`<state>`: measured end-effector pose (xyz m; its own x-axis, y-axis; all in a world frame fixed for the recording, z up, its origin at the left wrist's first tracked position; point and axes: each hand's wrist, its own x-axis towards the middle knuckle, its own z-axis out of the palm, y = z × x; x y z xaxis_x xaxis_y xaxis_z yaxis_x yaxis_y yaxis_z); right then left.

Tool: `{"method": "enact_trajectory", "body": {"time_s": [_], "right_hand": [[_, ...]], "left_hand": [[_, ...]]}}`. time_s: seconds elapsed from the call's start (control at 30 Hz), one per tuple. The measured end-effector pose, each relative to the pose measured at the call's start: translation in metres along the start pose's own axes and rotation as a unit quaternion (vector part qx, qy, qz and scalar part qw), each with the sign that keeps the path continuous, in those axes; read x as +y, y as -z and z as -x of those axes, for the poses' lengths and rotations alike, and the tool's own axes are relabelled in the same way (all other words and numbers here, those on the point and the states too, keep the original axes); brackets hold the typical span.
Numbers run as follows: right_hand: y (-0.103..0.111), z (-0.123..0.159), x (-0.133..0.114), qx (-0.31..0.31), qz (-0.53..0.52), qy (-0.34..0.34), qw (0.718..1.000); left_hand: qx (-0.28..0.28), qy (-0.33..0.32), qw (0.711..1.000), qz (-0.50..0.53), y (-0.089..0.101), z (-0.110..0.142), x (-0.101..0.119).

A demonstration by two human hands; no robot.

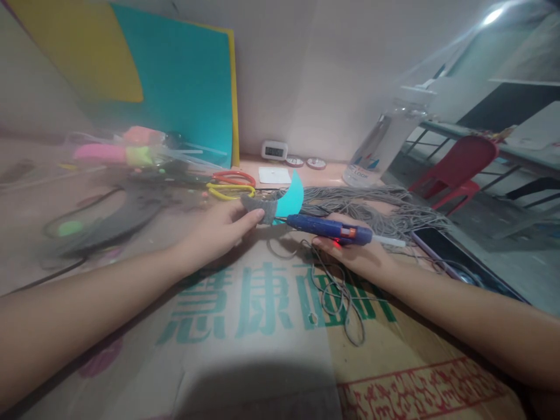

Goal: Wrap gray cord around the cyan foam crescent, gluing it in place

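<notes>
The left hand [230, 224] pinches a turquoise crescent [292, 201], one end wrapped in gray cord, above the cardboard [262, 361] toward its far edge. The right hand [356, 255] grips a blue glue gun [321, 226], nozzle at the crescent. Loose cord loops [361, 333] trail below the gun; a cord bundle [376, 198] crowds behind it. Scissors [234, 175] lie beyond the left hand, a clock [275, 150] and bottle [371, 151] along the table's back edge, a phone [464, 259] by its right edge.

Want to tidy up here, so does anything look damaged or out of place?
Loose string straggles in loops over the cardboard beside the right hand, outside the main heap. A ragged mark just left of them may be a tear.
</notes>
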<state>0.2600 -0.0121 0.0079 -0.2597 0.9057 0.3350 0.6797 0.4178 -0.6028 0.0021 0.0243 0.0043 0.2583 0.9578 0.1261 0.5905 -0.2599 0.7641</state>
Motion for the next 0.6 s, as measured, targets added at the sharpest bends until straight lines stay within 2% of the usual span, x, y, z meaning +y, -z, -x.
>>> {"method": "enact_trajectory", "body": {"time_s": [0.43, 0.6], "right_hand": [[0.0024, 0.0005, -0.0025, 0.013, -0.015, -0.050, 0.999], [0.0029, -0.0001, -0.0071, 0.011, -0.035, -0.044, 0.998]], "left_hand": [[-0.013, -0.002, 1.000, 0.004, 0.0009, 0.0018, 0.0010], [-0.022, -0.006, 1.000, 0.013, 0.0008, 0.0017, 0.0011]]}}
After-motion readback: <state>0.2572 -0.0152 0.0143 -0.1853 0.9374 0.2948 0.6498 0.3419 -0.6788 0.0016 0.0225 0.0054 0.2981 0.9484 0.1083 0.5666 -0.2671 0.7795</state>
